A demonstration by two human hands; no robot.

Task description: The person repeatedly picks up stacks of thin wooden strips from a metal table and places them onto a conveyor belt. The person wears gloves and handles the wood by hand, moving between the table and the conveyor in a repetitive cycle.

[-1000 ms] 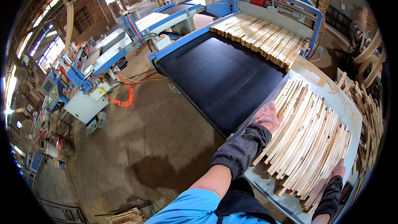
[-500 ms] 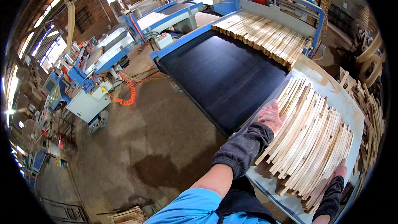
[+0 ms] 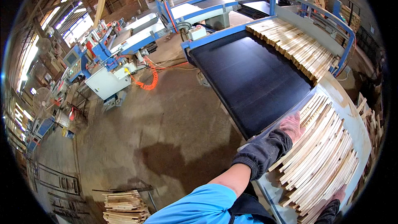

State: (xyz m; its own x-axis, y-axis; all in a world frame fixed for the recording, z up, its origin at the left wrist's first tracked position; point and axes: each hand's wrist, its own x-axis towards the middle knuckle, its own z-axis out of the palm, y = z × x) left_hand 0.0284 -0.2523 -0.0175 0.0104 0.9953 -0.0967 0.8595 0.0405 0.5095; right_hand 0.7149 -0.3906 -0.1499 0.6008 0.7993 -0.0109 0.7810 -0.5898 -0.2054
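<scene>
A wide row of pale wooden strips point(image 3: 317, 149) lies side by side on a light grey metal side table point(image 3: 350, 112) at the right. My left hand point(image 3: 292, 126), in a pink glove with a dark sleeve cover, is closed against the row's left side, by the black belt point(image 3: 253, 83). At the far right side of the row, my right hand point(image 3: 340, 193), gloved alike, presses on the outermost strips; its fingers are partly hidden. The row sits between both hands. A second row of wooden strips point(image 3: 294, 45) lies across the belt's far end.
A blue frame point(image 3: 271, 2) arches over the belt's far end. More loose wood point(image 3: 375, 130) is heaped beyond the side table. At the lower left stands a stack of strips point(image 3: 124, 207). A white machine cabinet point(image 3: 108, 84) with an orange coiled hose point(image 3: 151, 84) stands across the concrete floor.
The whole scene has shifted right and slightly down in the picture as my view turned left. Both hands stay at the sides of the strip row.
</scene>
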